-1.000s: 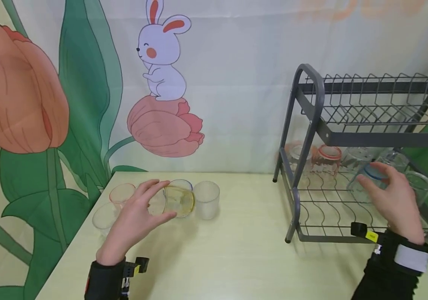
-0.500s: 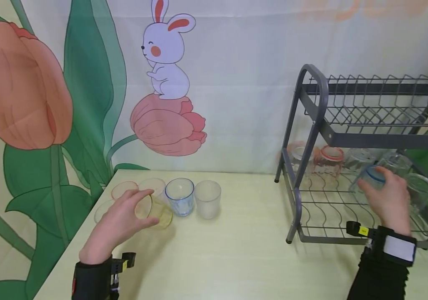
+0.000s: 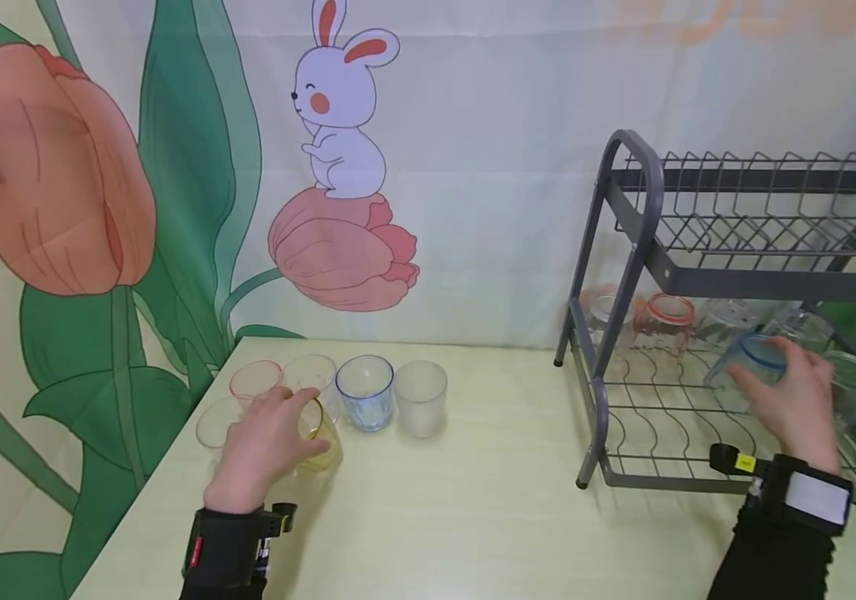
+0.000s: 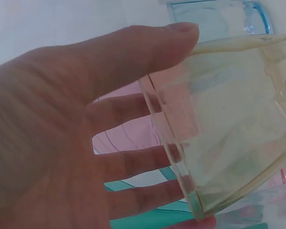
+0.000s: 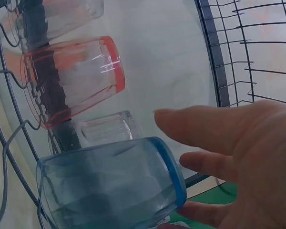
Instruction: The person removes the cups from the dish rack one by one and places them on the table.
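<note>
the yellow glass (image 3: 327, 450) is at the left of the surface (image 3: 488, 517), the left hand's (image 3: 266, 446) fingers clamped round it; a loose grip could let it slip. the blue-rimmed glass (image 3: 365, 404) stands near, so a sideways swing could knock it. the right hand's (image 3: 798, 400) fingers are apart about the pale blue glass (image 3: 735, 375) in the rack (image 3: 624, 300); a careless brush could tip it. the upper tier (image 3: 773, 283) limits lifting there; room for moving lies between glasses and rack.

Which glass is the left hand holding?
The yellow glass: its tint sets it apart from the blue-rimmed glass and frosted glass to its right. No other glass looks yellow.
</note>
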A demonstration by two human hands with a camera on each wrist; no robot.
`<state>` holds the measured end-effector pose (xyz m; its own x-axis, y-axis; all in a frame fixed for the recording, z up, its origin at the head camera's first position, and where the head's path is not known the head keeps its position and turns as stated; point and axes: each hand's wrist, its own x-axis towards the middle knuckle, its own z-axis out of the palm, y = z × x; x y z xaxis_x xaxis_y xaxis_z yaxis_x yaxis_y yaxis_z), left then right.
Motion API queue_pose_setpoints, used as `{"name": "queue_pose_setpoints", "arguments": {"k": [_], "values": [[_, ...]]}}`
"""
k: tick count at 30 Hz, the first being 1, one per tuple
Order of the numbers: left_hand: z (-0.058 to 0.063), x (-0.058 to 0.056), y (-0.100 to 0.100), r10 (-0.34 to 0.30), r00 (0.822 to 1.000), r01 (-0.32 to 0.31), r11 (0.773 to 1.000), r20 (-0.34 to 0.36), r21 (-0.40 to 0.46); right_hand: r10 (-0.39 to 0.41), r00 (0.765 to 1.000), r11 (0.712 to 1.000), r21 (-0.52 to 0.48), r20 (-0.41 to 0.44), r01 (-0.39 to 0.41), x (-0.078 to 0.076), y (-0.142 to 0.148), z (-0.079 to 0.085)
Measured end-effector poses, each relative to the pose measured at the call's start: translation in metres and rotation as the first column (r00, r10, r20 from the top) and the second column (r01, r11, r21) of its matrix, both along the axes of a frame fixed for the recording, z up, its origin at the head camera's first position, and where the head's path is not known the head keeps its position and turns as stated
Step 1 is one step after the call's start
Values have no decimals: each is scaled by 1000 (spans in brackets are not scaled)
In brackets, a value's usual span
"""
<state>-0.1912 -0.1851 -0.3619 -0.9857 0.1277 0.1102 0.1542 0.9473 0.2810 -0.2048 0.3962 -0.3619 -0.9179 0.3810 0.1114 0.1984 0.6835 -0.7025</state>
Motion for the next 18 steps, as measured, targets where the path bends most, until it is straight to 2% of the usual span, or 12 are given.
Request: {"name": "queue_pose_setpoints", "arguments": {"k": [6, 18], "values": [[-4, -2, 6, 11, 1000, -11, 1000, -1, -25, 3, 1000, 1000, 7, 19, -3, -5, 4, 1], [-11, -2, 7, 16, 999, -18, 999, -44, -39, 71, 997, 994, 84, 20, -72, -13, 7, -2]]}}
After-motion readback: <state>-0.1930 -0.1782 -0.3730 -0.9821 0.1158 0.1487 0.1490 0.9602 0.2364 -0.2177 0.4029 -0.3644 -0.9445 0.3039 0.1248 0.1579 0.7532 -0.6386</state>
